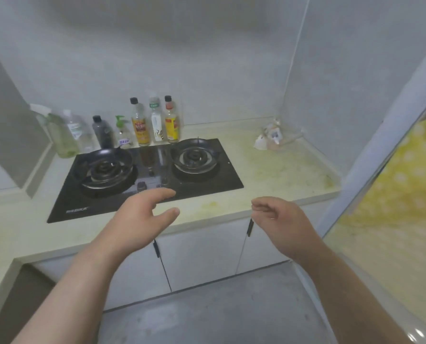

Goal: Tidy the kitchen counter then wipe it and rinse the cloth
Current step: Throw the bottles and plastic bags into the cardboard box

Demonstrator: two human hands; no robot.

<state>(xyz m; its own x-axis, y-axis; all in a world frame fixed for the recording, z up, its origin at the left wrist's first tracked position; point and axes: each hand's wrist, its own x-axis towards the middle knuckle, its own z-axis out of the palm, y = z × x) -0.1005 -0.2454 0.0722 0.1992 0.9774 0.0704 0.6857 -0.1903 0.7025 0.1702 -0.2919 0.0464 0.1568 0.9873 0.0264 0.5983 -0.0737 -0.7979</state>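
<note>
Both hands empty at the hob's front edge, litter still in the far corner.

The left hand (142, 214) hovers over the front rim of the hob (83, 207), fingers relaxed and apart. The right hand (279, 217) hangs right of the hob at the counter (281, 170) edge, fingers loosely curled on nothing. Crumpled litter (269, 139) lies well right of the hob, sprawled along the back wall. It is straight ahead of the right hand, the nearer of the 2, which probably reaches. 7 bottles (155, 122) stand behind the hob. No cloth shows.
</note>
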